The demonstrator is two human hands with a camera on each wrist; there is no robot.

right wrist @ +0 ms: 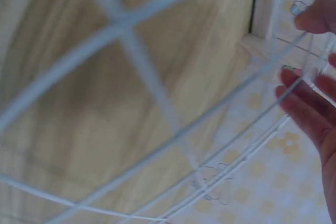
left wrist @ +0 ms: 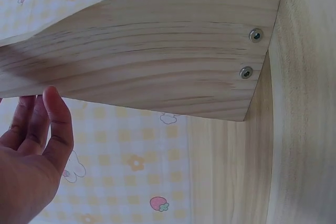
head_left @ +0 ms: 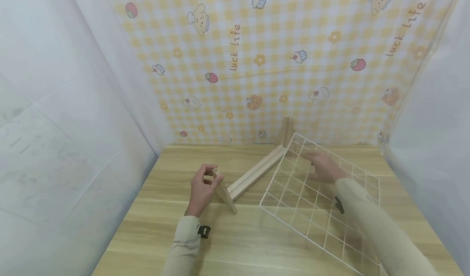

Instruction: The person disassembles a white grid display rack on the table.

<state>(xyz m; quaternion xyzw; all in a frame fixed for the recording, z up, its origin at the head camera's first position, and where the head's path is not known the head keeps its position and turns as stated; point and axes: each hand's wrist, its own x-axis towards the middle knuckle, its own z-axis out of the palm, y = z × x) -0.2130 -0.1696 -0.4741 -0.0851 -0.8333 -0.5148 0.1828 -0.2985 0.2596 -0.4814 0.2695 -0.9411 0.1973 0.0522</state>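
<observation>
At the end of a wooden frame [head_left: 257, 172], my left hand [head_left: 202, 190] pinches the upper edge of an upright side board [head_left: 225, 196]. In the left wrist view, the thumb and fingers [left wrist: 39, 129] meet the lower edge of that board [left wrist: 157, 61], which has two metal fasteners. A white wire grid [head_left: 315, 194] slants across the right side, its top corner near the far upright board [head_left: 286, 133]. At the grid's upper part is my right hand [head_left: 323, 168], fingers extended and thumb apart. The right wrist view shows wires [right wrist: 147, 156] meeting the spread fingers [right wrist: 307, 103]; contact is partly blurred.
A wood-grain table [head_left: 165, 243] lies beneath everything. Behind it hangs a yellow checked cloth [head_left: 271, 84] with printed cartoons, close to the far upright board. White sheets [head_left: 73, 104] enclose the left and right sides.
</observation>
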